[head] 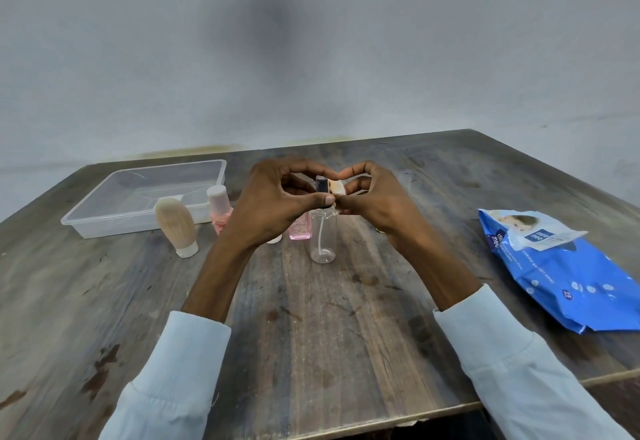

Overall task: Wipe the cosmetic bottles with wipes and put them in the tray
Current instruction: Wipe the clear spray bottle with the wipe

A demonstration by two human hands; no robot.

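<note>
So right now my left hand [277, 197] has its thumb and fingers curled round the dark cap [321, 186] of the clear spray bottle [323, 237], which is standing upright on the bench [346, 318], roughly in the middle. My right hand [374, 204] is pinching a small folded wipe [337, 187] against the right side of that cap.

Just left of it are a pink bottle [300, 230], another pink one with a pale cap [219, 209], and a beige tube [176, 226] standing on its cap. The clear tray [149, 193] sits far left, nothing in it yet as far as I can see. The blue wipe pack [561, 266] is off on the right.

My worry: the bottle looks light and empty, and I'm only holding the top. Rub too hard sideways and the base could skid or tip into the pink bottle next to it, domino style. The cap might also twist loose.
</note>
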